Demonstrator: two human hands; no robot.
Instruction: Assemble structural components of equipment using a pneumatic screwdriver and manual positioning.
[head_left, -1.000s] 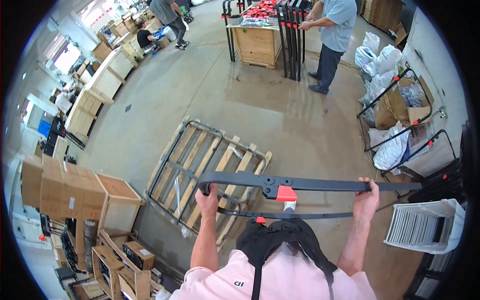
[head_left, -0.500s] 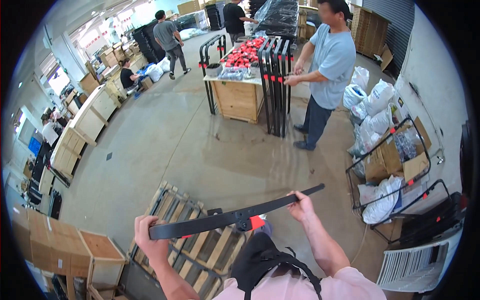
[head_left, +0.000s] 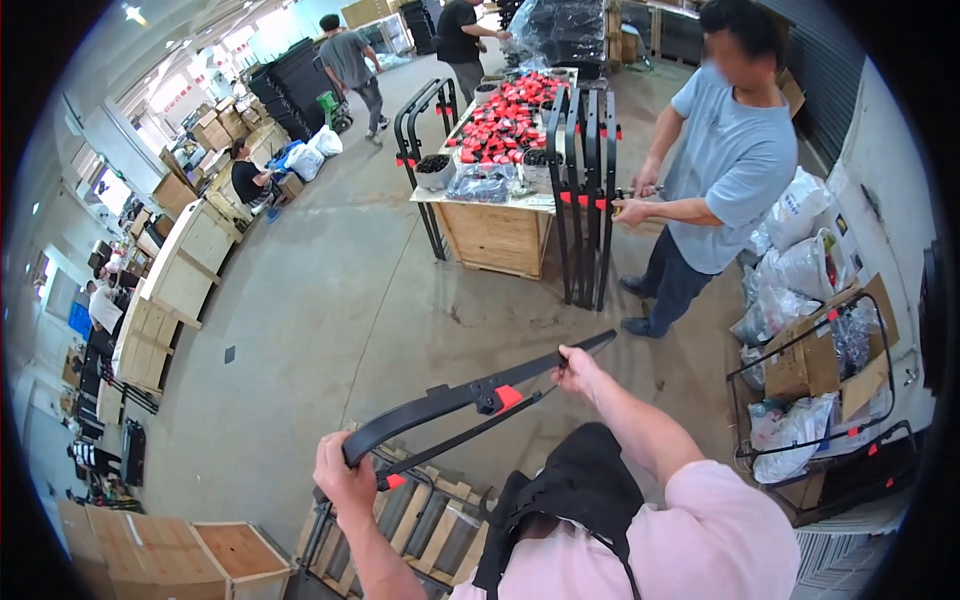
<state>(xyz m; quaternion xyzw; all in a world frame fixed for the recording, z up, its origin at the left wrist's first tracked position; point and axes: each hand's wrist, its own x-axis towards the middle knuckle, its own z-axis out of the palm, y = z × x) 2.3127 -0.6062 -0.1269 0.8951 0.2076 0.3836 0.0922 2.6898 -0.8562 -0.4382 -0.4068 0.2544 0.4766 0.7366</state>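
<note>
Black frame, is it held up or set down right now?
Held up: the left hand grips the black frame at its curved end, the right hand farther along.

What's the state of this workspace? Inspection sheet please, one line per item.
Surface: bare grey-brown floor; slatted wooden pallet at the person's front left.
Job's things: black bar frame with red fittings, held in both hands.
Clutter: white bags and open carton along the right wall; red and black pieces heaped on the wooden crate table.
Hands: left hand closed around the curved end; right hand grips near the far end.
Cables: none identifiable for certain.
Surroundings: co-worker in light blue beside upright black frames; others farther back.
</note>
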